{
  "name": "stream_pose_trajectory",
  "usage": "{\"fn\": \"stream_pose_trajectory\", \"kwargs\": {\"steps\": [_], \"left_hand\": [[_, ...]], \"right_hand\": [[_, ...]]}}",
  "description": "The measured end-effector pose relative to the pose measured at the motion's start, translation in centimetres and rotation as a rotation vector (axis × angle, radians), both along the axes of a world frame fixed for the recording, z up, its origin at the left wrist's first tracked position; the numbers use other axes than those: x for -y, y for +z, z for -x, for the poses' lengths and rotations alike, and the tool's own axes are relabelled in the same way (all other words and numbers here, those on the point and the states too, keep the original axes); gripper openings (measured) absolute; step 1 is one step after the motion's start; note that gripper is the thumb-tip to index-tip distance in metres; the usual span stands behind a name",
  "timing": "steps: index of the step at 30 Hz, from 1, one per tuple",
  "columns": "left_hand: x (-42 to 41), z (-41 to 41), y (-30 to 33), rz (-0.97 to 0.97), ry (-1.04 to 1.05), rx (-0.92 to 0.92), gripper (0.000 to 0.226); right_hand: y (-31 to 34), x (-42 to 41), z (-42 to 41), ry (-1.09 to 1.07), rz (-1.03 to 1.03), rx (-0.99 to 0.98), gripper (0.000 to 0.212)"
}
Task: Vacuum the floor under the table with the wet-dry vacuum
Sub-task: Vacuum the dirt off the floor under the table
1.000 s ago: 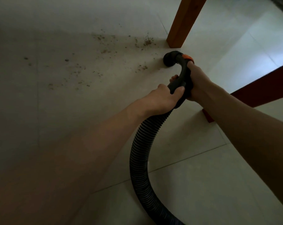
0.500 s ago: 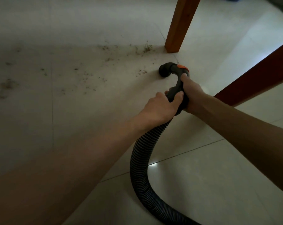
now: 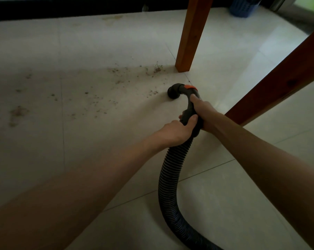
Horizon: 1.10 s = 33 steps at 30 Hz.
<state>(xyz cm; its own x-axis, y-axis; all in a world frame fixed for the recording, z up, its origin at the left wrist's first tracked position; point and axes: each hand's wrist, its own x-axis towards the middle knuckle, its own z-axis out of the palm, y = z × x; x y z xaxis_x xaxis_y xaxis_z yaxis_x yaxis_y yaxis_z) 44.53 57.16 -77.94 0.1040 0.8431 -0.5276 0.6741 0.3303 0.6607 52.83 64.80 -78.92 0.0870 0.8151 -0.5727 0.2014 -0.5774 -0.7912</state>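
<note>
Vacuuming crumbs under the bench

I grip the nozzle with left hand and right hand; I'd sweep it low, slowly leftward through the debris.

Both forearms bare, extended forward, converging toward 12 o'clock from the lower frame corners. Left arm enters from 7 o'clock; left hand has its fingers curled round the handle of the vacuum hose, thumb lying across the top, pointing toward 1 o'clock. Right arm enters from 4 o'clock; right hand grips the same handle just ahead of the left, thumb extended along it toward 11 o'clock. Right fingers wrap underneath, probably fully closed; hidden from view. The two hands touch.
</note>
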Motion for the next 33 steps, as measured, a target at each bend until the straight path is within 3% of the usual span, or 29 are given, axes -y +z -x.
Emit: {"fn": "stream_pose_trajectory", "kwargs": {"steps": [9,14,21,25,33], "left_hand": [[0.1,0.8,1.1,0.122,-0.076,0.097,0.056],[0.6,1.4,1.2,0.162,-0.026,0.27,0.053],[0.4,2.4,1.2,0.154,-0.006,0.261,0.059],[-0.3,4.1,1.5,0.212,-0.036,0.3,0.049],[-3.1,6.5,0.8,0.056,0.366,0.242,0.039]], "right_hand": [[0.9,0.7,0.0,0.085,0.023,0.017,0.036],[1.3,1.2,0.7,0.058,0.032,0.029,0.037],[0.8,1.8,1.4,0.045,0.023,0.073,0.041],[1.2,1.6,0.6,0.029,0.014,0.047,0.041],[0.3,2.9,0.4,-0.003,0.053,-0.052,0.041]]}}
